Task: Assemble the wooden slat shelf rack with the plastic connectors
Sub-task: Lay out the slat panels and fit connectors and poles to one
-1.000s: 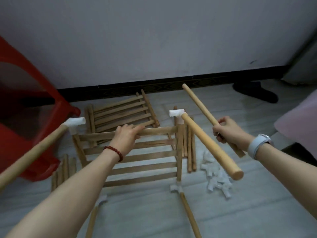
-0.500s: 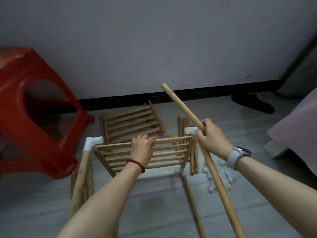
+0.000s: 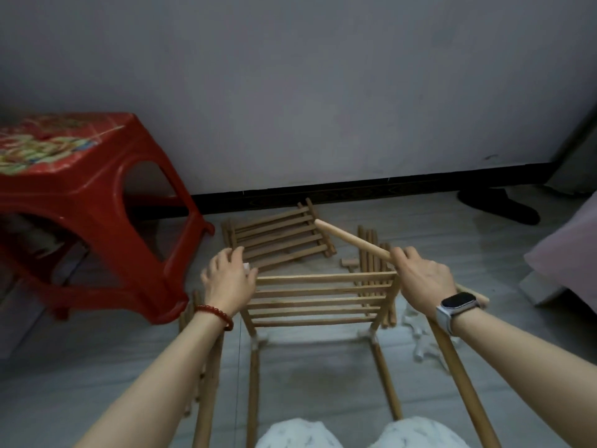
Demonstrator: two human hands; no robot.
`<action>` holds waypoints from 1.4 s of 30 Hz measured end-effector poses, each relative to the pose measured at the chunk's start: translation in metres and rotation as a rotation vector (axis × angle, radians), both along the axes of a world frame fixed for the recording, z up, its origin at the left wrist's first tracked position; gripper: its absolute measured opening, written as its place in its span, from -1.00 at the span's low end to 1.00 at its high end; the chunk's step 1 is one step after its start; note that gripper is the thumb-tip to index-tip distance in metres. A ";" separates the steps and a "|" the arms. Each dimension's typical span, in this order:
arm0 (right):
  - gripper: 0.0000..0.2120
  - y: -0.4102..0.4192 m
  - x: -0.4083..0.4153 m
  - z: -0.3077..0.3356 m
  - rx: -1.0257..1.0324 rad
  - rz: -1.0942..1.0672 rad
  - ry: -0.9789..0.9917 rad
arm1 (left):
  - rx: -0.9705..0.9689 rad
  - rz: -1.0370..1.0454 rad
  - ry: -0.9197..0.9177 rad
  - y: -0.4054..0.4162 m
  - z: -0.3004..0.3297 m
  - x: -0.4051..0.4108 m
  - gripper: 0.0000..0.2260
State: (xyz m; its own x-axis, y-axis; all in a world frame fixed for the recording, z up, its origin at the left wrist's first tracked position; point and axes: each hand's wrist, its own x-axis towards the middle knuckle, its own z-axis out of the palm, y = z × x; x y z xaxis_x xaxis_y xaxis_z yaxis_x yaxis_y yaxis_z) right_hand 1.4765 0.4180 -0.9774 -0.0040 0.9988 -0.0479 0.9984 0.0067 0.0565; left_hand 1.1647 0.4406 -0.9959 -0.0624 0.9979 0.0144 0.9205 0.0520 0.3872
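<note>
Half-built rack (image 3: 323,299) on floor, one slat panel fitted; second panel (image 3: 277,237), loose rods (image 3: 371,253) and connectors (image 3: 420,337) unused beyond. Left hand (image 3: 227,279) curled over corner connector; right hand (image 3: 420,279) clamped round dowel (image 3: 352,240)

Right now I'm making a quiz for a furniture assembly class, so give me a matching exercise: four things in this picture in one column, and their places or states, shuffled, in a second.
Things:
1. red stool
2. loose dowel
3. spare slat panel
4. white connectors

Places or states:
A. lying flat on the floor near the wall
B. held in the right hand
C. standing at the left
D. scattered on the floor at the right

Pairs: 1-C, 2-B, 3-A, 4-D
</note>
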 end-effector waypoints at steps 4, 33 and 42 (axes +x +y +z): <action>-0.81 -0.034 0.007 0.005 -0.028 -0.017 -0.046 | -0.130 -0.039 -0.338 -0.027 0.006 -0.002 -0.59; -0.64 -0.031 -0.030 -0.002 0.019 0.401 0.067 | -0.280 0.011 -0.732 -0.056 -0.002 0.002 -0.73; -0.68 -0.025 -0.043 -0.016 0.146 0.489 0.061 | -0.180 0.052 -0.599 -0.046 -0.002 0.009 -0.72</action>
